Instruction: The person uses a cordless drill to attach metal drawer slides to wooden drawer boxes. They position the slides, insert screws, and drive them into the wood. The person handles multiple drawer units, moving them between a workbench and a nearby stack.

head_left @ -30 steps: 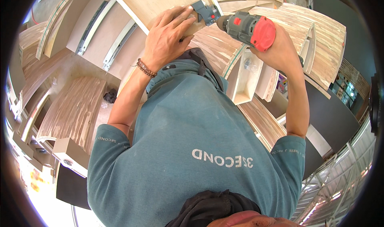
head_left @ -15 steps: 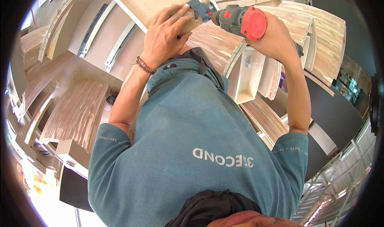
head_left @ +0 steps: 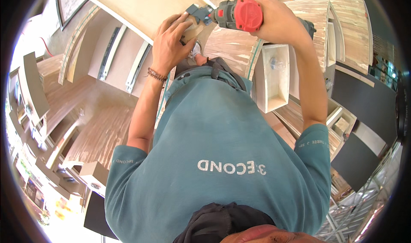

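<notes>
Pointing left at the upper centre of the frame, the red-and-grey power drill (head_left: 244, 16) is clasped in the right hand (head_left: 276, 23); being probably heavy, it is best held by its handle. By the left hand (head_left: 170, 43), fingers spread, the dark-grey angular fitting (head_left: 199, 14), likely light and stiff, is met at its edge; whether it is pinched cannot be told.

One head-worn fisheye looked down from close above, shirt (head_left: 222, 131) toward six o'clock, hands (head_left: 170, 42) toward twelve
</notes>
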Motion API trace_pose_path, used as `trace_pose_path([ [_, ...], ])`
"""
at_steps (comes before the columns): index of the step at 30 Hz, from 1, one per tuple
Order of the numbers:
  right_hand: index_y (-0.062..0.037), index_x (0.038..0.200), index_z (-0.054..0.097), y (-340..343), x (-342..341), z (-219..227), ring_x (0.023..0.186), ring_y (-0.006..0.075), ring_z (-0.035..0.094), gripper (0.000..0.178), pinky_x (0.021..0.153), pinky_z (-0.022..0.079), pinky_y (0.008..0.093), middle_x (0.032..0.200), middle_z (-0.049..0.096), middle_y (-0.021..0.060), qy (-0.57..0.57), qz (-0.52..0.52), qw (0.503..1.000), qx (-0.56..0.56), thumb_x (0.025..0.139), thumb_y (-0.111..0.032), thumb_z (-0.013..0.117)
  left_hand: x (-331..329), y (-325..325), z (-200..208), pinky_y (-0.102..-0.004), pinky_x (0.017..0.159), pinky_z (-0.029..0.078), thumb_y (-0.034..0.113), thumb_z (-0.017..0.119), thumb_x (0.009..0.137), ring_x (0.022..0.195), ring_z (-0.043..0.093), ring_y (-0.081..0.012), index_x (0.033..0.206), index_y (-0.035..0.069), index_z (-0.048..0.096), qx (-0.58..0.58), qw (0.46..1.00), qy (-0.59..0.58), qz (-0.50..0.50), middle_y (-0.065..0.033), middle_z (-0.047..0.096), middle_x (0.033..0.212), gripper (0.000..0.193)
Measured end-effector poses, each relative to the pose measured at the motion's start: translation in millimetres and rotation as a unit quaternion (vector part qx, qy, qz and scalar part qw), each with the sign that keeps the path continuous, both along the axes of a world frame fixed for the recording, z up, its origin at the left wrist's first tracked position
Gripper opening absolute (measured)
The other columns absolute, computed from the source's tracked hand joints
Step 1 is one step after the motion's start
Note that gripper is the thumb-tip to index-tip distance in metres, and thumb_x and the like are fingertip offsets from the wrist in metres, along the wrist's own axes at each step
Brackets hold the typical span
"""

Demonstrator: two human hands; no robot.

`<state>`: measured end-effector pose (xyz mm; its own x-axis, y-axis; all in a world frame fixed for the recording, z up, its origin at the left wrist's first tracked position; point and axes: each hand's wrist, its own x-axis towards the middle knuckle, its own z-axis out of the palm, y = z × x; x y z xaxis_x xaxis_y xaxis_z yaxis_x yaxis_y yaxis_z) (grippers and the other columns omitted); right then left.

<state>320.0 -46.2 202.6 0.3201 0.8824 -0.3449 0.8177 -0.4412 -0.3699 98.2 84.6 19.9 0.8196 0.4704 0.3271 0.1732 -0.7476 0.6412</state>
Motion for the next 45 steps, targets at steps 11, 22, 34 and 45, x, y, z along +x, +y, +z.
trace_pose_path([
  [11,0.0012,0.111,0.071,-145.5,-44.4,-18.3,0.087,0.0165,0.071,0.038,0.078,0.057,0.0329,0.099,0.075,0.0072,0.156,-0.399,0.851,0.305,0.079,-0.010,0.088,9.2,-12.4,8.2,-0.0452,0.107,0.047,0.026,0.085,0.077,0.127,0.056,-0.0332,0.138,0.013,0.061,0.026,0.999,0.036,0.025,-0.0116,0.063,0.134,0.066],
  [22,0.0024,0.124,0.067,-278.7,-107.4,-70.8,0.100,0.0187,0.071,0.057,0.088,0.058,0.0344,0.109,0.074,0.0113,0.154,-0.613,0.685,0.362,0.075,-0.011,0.093,48.4,-16.9,0.7,-0.0469,0.103,0.043,0.047,0.080,0.079,0.124,0.054,-0.0306,0.130,0.015,0.066,0.166,0.980,0.081,0.074,-0.0095,0.063,0.130,0.062],
  [34,0.0003,0.133,0.061,-331.9,-139.4,-175.1,0.107,0.0191,0.071,0.056,0.096,0.056,0.0365,0.126,0.071,0.0108,0.183,-0.609,0.652,0.413,0.082,0.002,0.085,8.8,-17.2,9.5,-0.0510,0.111,0.041,0.043,0.080,0.086,0.135,0.050,-0.0378,0.141,0.010,0.060,0.120,0.991,0.041,0.039,-0.0188,0.055,0.143,0.067],
  [45,-0.0014,0.136,0.058,-279.1,-69.6,-173.4,0.107,0.0201,0.068,0.060,0.098,0.054,0.0365,0.125,0.069,0.0115,0.140,-0.540,0.562,0.611,0.081,0.007,0.081,-95.3,-3.5,3.6,-0.0514,0.115,0.038,0.038,0.075,0.096,0.139,0.044,-0.0390,0.144,0.003,0.053,-0.030,0.977,0.054,0.202,-0.0213,0.051,0.143,0.064],
])
